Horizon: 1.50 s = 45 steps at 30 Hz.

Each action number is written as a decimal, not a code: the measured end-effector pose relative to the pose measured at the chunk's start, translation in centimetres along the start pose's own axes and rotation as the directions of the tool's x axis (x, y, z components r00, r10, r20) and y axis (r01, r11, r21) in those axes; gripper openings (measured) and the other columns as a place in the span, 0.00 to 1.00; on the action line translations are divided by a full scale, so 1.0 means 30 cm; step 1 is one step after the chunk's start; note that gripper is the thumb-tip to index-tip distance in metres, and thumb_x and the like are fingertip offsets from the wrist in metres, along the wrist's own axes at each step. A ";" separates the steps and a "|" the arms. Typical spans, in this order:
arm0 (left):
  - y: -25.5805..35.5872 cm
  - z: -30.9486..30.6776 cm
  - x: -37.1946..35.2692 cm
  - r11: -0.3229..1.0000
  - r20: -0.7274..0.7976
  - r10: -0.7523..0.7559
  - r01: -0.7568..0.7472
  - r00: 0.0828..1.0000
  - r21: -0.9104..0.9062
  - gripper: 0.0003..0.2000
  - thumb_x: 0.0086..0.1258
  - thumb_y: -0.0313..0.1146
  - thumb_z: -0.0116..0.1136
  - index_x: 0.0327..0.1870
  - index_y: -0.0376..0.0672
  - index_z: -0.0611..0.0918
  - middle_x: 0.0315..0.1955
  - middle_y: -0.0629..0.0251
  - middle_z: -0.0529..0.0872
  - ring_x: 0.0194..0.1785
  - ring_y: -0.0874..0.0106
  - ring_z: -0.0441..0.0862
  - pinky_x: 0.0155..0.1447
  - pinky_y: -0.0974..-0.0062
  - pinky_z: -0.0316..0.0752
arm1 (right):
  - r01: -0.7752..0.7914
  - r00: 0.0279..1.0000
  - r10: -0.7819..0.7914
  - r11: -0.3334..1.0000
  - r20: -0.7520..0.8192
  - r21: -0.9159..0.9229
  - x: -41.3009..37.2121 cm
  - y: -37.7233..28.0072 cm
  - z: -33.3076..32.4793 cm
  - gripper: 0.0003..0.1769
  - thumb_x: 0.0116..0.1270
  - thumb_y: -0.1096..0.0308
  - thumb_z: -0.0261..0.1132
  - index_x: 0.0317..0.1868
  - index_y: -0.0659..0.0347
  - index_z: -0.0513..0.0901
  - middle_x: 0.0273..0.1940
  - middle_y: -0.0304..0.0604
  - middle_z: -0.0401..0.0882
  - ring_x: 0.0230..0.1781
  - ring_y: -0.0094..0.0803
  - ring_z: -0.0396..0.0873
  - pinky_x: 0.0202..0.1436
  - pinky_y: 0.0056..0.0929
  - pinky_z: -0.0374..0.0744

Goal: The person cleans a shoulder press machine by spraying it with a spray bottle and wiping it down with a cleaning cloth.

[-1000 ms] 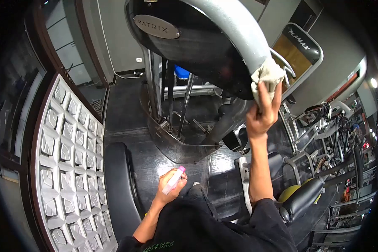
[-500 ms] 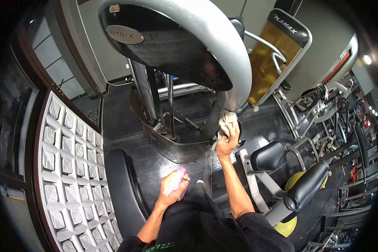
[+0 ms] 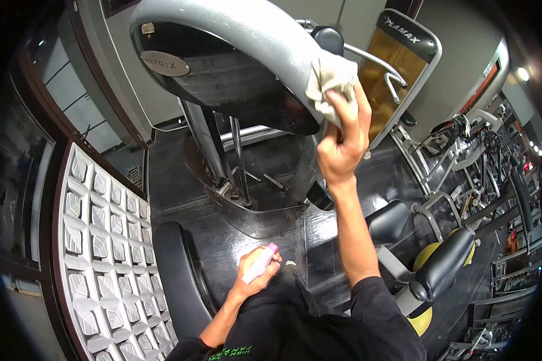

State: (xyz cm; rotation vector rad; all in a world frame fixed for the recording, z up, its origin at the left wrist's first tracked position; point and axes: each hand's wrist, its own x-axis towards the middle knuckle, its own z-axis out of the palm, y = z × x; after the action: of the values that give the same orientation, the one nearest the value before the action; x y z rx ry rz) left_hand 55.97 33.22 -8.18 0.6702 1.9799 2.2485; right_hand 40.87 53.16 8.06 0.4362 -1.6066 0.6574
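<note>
Head cam only, so just the one view. Readable stuff first: "MATRIX" on an oval silver badge (image 3: 165, 63) stuck to the black shroud (image 3: 241, 90) of the big machine up top, tucked under its grey arched frame (image 3: 223, 27). "PLAMAX" in white on the black top cap (image 3: 401, 37) of the neighbouring machine, right above an amber panel (image 3: 415, 66). Some green lettering (image 3: 238, 353) on the black shirt at the bottom edge, too cut off to read. Now the hands. Right hand (image 3: 343, 144) raised high, fingers closed around a crumpled whitish cloth (image 3: 330, 81), pressing it against the right end of the grey arched frame, at the downward curve. Left hand (image 3: 247, 286) down low near the waist, well apart from the right hand, wrapped round a small spray bottle (image 3: 262, 262) with a pink top, tilted with the pink end up and to the right. Off to the left of that, a long black pad (image 3: 174, 277) and a tufted grey wall panel (image 3: 96, 240). Off to the right, a black seat (image 3: 388, 219) just beside the raised forearm.
</note>
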 end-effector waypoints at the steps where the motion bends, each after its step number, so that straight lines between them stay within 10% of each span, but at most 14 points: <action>1: -0.001 -0.005 0.001 1.000 -0.005 0.003 -0.003 1.000 -0.002 0.07 0.61 0.25 0.62 0.37 0.34 0.80 0.31 0.59 0.84 0.35 0.69 0.83 0.42 0.73 0.77 | 0.002 1.000 0.000 0.999 0.029 -0.039 -0.026 -0.001 -0.008 0.34 0.45 0.91 0.51 0.52 0.56 0.83 0.62 0.57 0.72 0.65 0.50 0.71 0.66 0.37 0.69; 8: -0.021 -0.069 0.005 0.990 -0.055 0.039 -0.031 0.998 0.136 0.08 0.59 0.26 0.64 0.37 0.34 0.81 0.31 0.58 0.85 0.35 0.66 0.84 0.44 0.72 0.77 | -0.178 0.979 0.193 0.967 0.071 -0.183 -0.490 0.044 -0.057 0.31 0.42 0.86 0.55 0.48 0.56 0.85 0.65 0.59 0.69 0.67 0.56 0.67 0.71 0.45 0.64; 11: -0.031 -0.087 0.000 0.991 -0.084 0.052 -0.041 0.995 0.128 0.07 0.59 0.26 0.64 0.36 0.34 0.81 0.31 0.59 0.85 0.35 0.66 0.84 0.44 0.72 0.77 | -0.451 0.830 0.509 0.853 0.229 -0.261 -0.732 0.041 -0.074 0.30 0.51 0.88 0.53 0.55 0.60 0.81 0.63 0.58 0.72 0.66 0.51 0.69 0.70 0.40 0.65; 13: -0.034 -0.104 0.005 0.989 -0.094 0.081 -0.068 0.992 0.131 0.07 0.60 0.26 0.64 0.37 0.34 0.81 0.31 0.59 0.85 0.35 0.66 0.84 0.44 0.72 0.77 | -0.841 0.507 0.815 0.539 0.281 -0.043 -0.861 0.014 -0.072 0.26 0.65 0.80 0.54 0.66 0.62 0.72 0.64 0.53 0.72 0.68 0.41 0.68 0.71 0.35 0.62; 16: -0.029 -0.122 -0.013 0.993 -0.097 0.035 -0.024 0.995 0.120 0.06 0.61 0.25 0.63 0.37 0.35 0.81 0.32 0.59 0.85 0.36 0.67 0.84 0.44 0.72 0.77 | -0.968 0.118 0.956 0.051 0.267 0.245 -0.924 -0.039 -0.022 0.25 0.71 0.73 0.57 0.67 0.67 0.68 0.61 0.50 0.76 0.64 0.37 0.71 0.68 0.31 0.66; 18: -0.023 -0.128 -0.014 0.988 -0.115 0.003 0.015 0.993 0.151 0.06 0.61 0.25 0.62 0.37 0.35 0.81 0.32 0.60 0.85 0.35 0.67 0.84 0.44 0.71 0.78 | -0.898 -0.043 0.918 -0.208 0.394 0.388 -0.811 -0.057 0.003 0.23 0.72 0.68 0.56 0.65 0.67 0.69 0.57 0.50 0.77 0.60 0.40 0.75 0.66 0.32 0.70; 20: -0.025 -0.131 -0.010 0.989 -0.120 0.030 -0.012 0.992 0.150 0.06 0.61 0.25 0.62 0.37 0.35 0.81 0.32 0.60 0.85 0.35 0.68 0.84 0.43 0.72 0.78 | -0.458 -0.187 0.652 -0.720 0.735 0.522 -0.769 0.009 0.035 0.23 0.73 0.61 0.53 0.62 0.66 0.71 0.54 0.49 0.78 0.55 0.40 0.77 0.63 0.35 0.74; 22: -0.021 -0.138 -0.010 0.987 -0.135 0.062 -0.041 0.989 0.153 0.06 0.61 0.25 0.62 0.37 0.35 0.81 0.32 0.60 0.85 0.34 0.68 0.84 0.42 0.72 0.78 | -0.405 0.086 0.651 -0.669 0.754 0.624 -0.681 0.058 0.070 0.22 0.73 0.61 0.51 0.60 0.66 0.73 0.53 0.48 0.79 0.54 0.39 0.78 0.62 0.34 0.75; 25: -0.012 -0.152 -0.007 0.987 -0.132 0.067 -0.046 0.989 0.154 0.06 0.61 0.25 0.62 0.37 0.35 0.81 0.32 0.60 0.85 0.34 0.68 0.84 0.41 0.73 0.77 | -0.577 0.108 0.814 -0.416 0.570 0.703 -0.546 0.033 0.118 0.21 0.72 0.67 0.50 0.61 0.67 0.73 0.55 0.49 0.77 0.57 0.38 0.76 0.64 0.34 0.74; 28: -0.018 -0.165 -0.003 0.977 -0.137 0.115 -0.088 0.984 0.193 0.06 0.62 0.25 0.62 0.37 0.35 0.81 0.32 0.60 0.85 0.34 0.69 0.84 0.41 0.74 0.77 | 0.043 0.388 0.463 -0.873 0.797 0.486 -0.479 -0.006 0.135 0.22 0.73 0.72 0.44 0.64 0.68 0.70 0.64 0.50 0.73 0.59 0.39 0.76 0.69 0.27 0.69; 30: -0.014 -0.168 -0.009 0.982 -0.158 0.092 -0.063 0.983 0.177 0.06 0.61 0.25 0.62 0.37 0.35 0.80 0.31 0.60 0.84 0.34 0.69 0.84 0.40 0.73 0.77 | -0.308 0.473 0.487 -0.690 0.734 0.655 -0.466 0.002 0.107 0.18 0.73 0.69 0.47 0.59 0.64 0.73 0.53 0.45 0.79 0.54 0.38 0.77 0.62 0.38 0.76; 32: -0.015 -0.167 -0.011 0.985 -0.160 0.074 -0.048 0.984 0.165 0.06 0.61 0.25 0.63 0.37 0.35 0.80 0.31 0.60 0.84 0.33 0.69 0.83 0.40 0.74 0.77 | -0.317 0.264 0.540 -0.734 0.799 0.600 -0.380 -0.043 0.065 0.17 0.73 0.68 0.47 0.58 0.62 0.74 0.48 0.44 0.79 0.51 0.37 0.77 0.58 0.39 0.78; 37: -0.013 -0.164 -0.006 0.985 -0.147 0.074 -0.049 0.986 0.164 0.07 0.61 0.26 0.63 0.37 0.35 0.80 0.31 0.60 0.84 0.33 0.69 0.83 0.40 0.74 0.77 | -0.494 0.184 0.633 -0.602 0.752 0.628 -0.247 -0.164 0.005 0.23 0.75 0.68 0.48 0.67 0.68 0.64 0.58 0.53 0.76 0.53 0.38 0.79 0.61 0.37 0.77; 45: -0.035 -0.152 -0.004 0.986 -0.137 0.060 -0.038 0.989 0.160 0.07 0.61 0.26 0.63 0.36 0.35 0.80 0.31 0.60 0.84 0.33 0.68 0.84 0.40 0.73 0.77 | -0.611 0.255 0.847 -0.233 0.466 0.757 -0.297 -0.143 -0.256 0.21 0.75 0.62 0.53 0.62 0.66 0.72 0.54 0.49 0.80 0.52 0.35 0.80 0.60 0.35 0.77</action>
State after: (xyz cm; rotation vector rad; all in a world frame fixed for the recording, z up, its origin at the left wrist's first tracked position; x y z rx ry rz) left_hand 54.16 29.13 -9.56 0.5937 2.2505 2.2429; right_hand 50.75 53.97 0.41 -0.0558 -0.9017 2.5985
